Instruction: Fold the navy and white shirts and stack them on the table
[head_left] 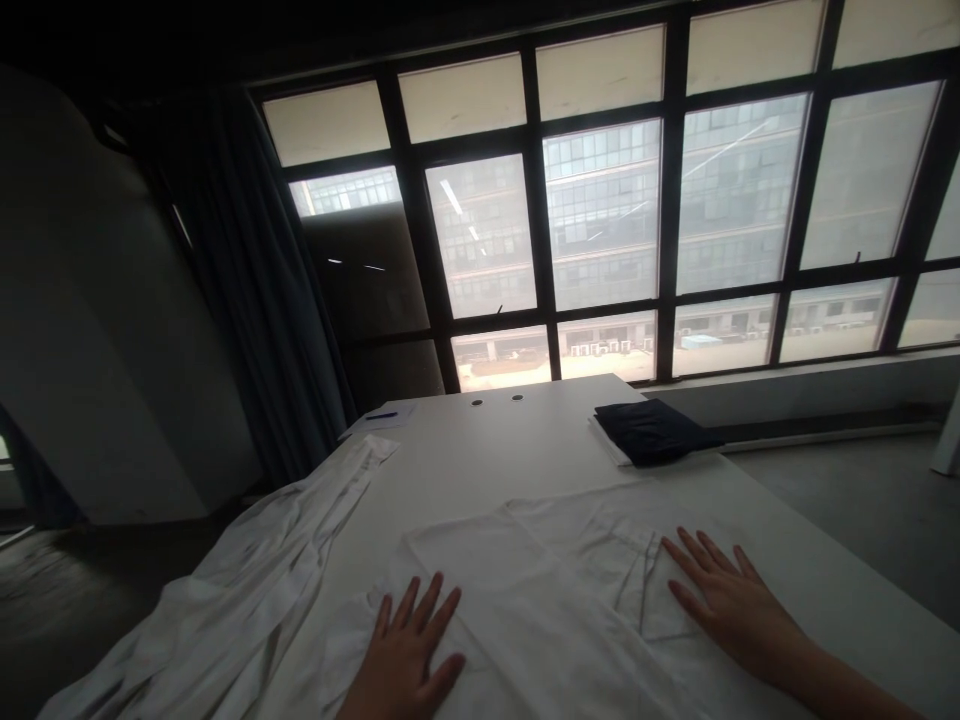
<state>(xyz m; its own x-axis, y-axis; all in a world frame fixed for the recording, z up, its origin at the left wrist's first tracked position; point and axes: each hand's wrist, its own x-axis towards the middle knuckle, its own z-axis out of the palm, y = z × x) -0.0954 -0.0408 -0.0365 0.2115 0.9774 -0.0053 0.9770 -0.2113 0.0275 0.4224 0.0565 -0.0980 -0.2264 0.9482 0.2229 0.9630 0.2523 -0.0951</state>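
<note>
A white garment (540, 600) lies spread over the near part of the white table, with folds and creases toward its right side. My left hand (409, 645) rests flat on its left part, fingers spread and pointing away from me. Over on the right, my right hand (724, 600) lies palm down with its fingers apart, touching the garment's creased right edge. Neither hand grips anything. The near end of the garment runs out of the bottom of the view.
More crumpled white cloth (247, 580) hangs along the left edge of the table (480, 450). A folded dark garment (652, 430) lies on something white at the right edge. A blue pen (381, 416) rests on paper at the far left. Windows (600, 220) stand beyond.
</note>
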